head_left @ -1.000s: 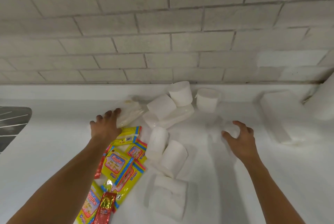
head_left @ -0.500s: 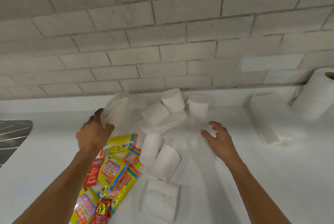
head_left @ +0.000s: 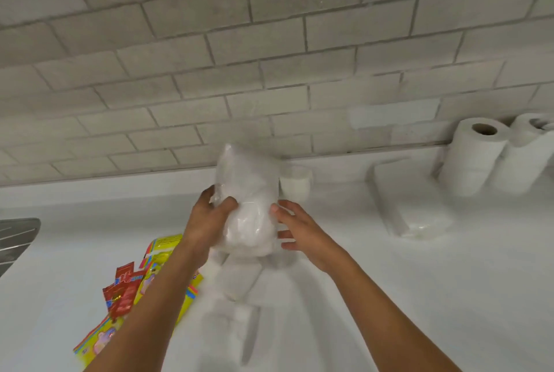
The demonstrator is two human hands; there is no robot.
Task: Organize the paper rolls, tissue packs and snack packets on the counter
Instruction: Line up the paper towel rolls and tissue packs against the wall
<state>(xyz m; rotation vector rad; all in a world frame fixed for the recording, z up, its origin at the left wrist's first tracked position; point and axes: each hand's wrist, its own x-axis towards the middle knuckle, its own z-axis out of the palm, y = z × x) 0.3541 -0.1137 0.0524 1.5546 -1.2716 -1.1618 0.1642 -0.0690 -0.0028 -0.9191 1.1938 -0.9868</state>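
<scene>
My left hand (head_left: pixel 209 221) grips a clear-wrapped white tissue pack (head_left: pixel 248 200) and holds it upright above the counter. My right hand (head_left: pixel 299 230) is at the pack's right side with its thumb and fingertips touching the wrap. Below the pack lie several small white paper rolls (head_left: pixel 239 278), partly hidden by my arms. One small roll (head_left: pixel 295 184) stands behind the pack by the wall. Yellow snack packets (head_left: pixel 162 248) and red packets (head_left: pixel 121 293) lie on the counter under my left forearm.
A flat white tissue pack (head_left: pixel 404 206) lies at the right on the white counter (head_left: pixel 449 281). Two large paper rolls (head_left: pixel 476 158) stand against the tiled wall at the far right. A metal sink edge (head_left: pixel 15 236) shows at the left.
My left hand lifted the tissue pack off the counter and carried it right toward the middle. My right hand moved left to meet it. The view tilted up and right.
</scene>
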